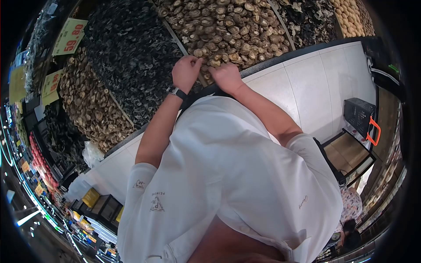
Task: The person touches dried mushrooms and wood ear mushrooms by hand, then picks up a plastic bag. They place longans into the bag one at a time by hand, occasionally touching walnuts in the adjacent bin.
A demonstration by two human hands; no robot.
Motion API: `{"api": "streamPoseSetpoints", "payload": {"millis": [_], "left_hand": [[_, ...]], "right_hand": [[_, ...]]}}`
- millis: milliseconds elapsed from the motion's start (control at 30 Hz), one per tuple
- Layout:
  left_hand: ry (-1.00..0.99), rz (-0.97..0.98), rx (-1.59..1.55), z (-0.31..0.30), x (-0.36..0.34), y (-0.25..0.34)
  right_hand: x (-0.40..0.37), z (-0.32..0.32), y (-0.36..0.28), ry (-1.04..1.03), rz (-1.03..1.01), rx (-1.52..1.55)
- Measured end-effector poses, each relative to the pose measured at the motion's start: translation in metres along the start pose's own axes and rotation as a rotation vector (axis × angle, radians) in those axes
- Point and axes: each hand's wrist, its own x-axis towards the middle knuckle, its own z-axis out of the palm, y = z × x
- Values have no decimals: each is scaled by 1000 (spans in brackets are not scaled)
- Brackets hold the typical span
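Both hands are at the near edge of a bin of dried shiitake mushrooms [228, 30]. My left hand [186, 73], with a watch [176, 92] on the wrist, is over the near end of the divider [174, 37] beside the dried black fungus [123, 48]. Its thumb and fingers are drawn together in a pinch; whatever is between them is too small to make out. Just right of it, my right hand [227, 78] rests low against the nearest mushrooms. Those fingers are curled under and mostly hidden, so what they hold does not show.
More dried mushrooms [87, 101] fill a bin at left, near price signs [70, 37]. A clear plastic bag [91, 153] hangs at the counter's front edge. On the right are a dark shopping basket [359, 115] with an orange handle and a person in floral clothing [352, 204].
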Motion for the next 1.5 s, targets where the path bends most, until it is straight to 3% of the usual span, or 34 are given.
{"api": "streamPoseSetpoints", "payload": {"millis": [300,600,700,800,867,900,967,1100,1200,1267,1300,1367,1500], "left_hand": [[-53,4,-84,-5,-13,-4],[-98,57,-77,0,-26,-9],[-95,70,-100,-4,-25,-9],[-119,94,-173,-11,-25,-4],[-145,113,-233,-17,-24,4],[-192,131,-289,-20,-24,7],[-243,150,-346,-19,-25,9],[-211,52,-439,-17,-25,5],[-203,-30,-441,-17,-27,-3],[-194,-59,-420,-18,-30,-11],[-182,-66,-406,-19,-33,-14],[-171,-72,-393,-20,-39,-19],[-137,-87,-397,-25,-52,-24]], "right_hand": [[-3,-3,4,25,32,68],[-2,7,4,-106,13,-38],[2,-6,5,-68,103,64],[7,-23,3,-44,266,304],[10,-24,6,-136,561,747],[14,-26,8,-136,566,746],[23,-31,10,-241,787,1179],[28,-40,2,-247,812,1277],[21,-40,3,-235,738,1216],[6,-37,6,-278,477,531],[4,-38,2,-279,477,530],[-1,-38,-7,-391,218,93],[-5,-11,-11,-398,149,-18]]}}
